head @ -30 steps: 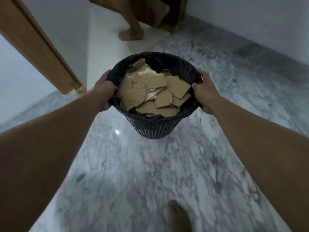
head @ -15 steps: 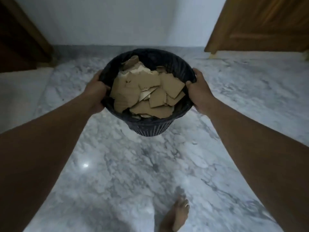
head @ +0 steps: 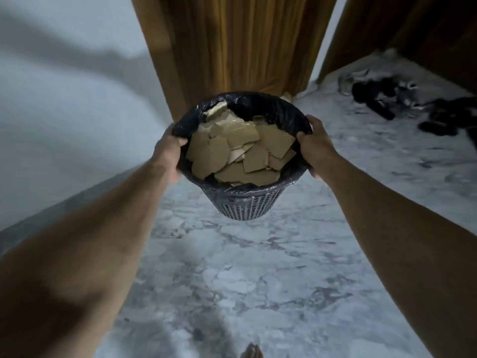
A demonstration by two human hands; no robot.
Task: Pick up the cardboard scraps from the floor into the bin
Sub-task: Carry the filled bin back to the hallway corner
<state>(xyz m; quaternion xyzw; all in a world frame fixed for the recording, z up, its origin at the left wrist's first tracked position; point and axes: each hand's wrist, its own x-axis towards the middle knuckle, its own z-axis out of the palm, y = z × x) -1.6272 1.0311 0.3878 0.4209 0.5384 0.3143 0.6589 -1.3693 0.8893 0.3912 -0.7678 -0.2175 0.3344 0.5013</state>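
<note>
A black mesh bin lined with a black plastic bag hangs in the air above the marble floor, at the centre of the head view. Several brown cardboard scraps fill it nearly to the rim. My left hand grips the rim on the left side. My right hand grips the rim on the right side. Both arms stretch forward. The bin tilts slightly toward me.
A wooden door stands straight ahead behind the bin, with a white wall to its left. Dark shoes and cloth lie on the floor at the right. The grey marble floor spreads below; my toes show at the bottom edge.
I have turned to the right while carrying the bin; the wooden door now stands ahead and shoes have come into sight. Both hands keep their grip on the rim.
</note>
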